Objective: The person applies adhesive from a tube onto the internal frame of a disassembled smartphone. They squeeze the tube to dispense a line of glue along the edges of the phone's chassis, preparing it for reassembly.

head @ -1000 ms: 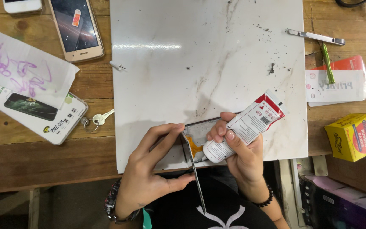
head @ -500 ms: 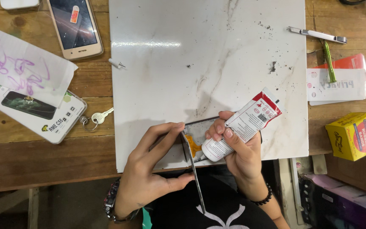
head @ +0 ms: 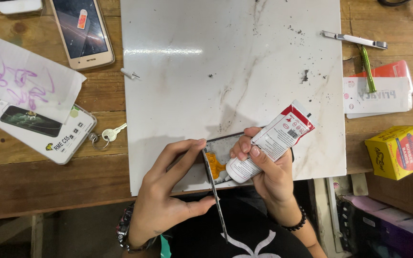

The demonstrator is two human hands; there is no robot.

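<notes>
At the near edge of the white marble-patterned slab (head: pixel 244 62) that covers the wooden workbench (head: pixel 48 181), your left hand (head: pixel 168 196) grasps a thin, dark phone screen panel (head: pixel 214 191), held on edge so that it shows almost as a line; your index finger rests along its far end and your thumb presses its near part. Just right of it, your right hand (head: pixel 268 172) is wrapped around a white squeeze tube of glue with a red end (head: pixel 271 141), tilted so that the red end points far and right while its nozzle points near and left, close to the panel. Between your hands lies a dark phone frame with an orange patch inside (head: pixel 218 165), resting on the slab.

Far left on the bench lies a gold-rimmed smartphone (head: pixel 81 31), screen up. Near it, further left, a white sheet with purple scribbles (head: pixel 20 79) overlaps a flat white screen-protector package (head: pixel 39 129), and a small silver key on a ring (head: pixel 108 135) sits just beside that package. Far right, a slim metal tool (head: pixel 354 40) and a green stick (head: pixel 367 67) lie by a red and white packet (head: pixel 378 93). A yellow cardboard box (head: pixel 397 152) stands at the right edge.
</notes>
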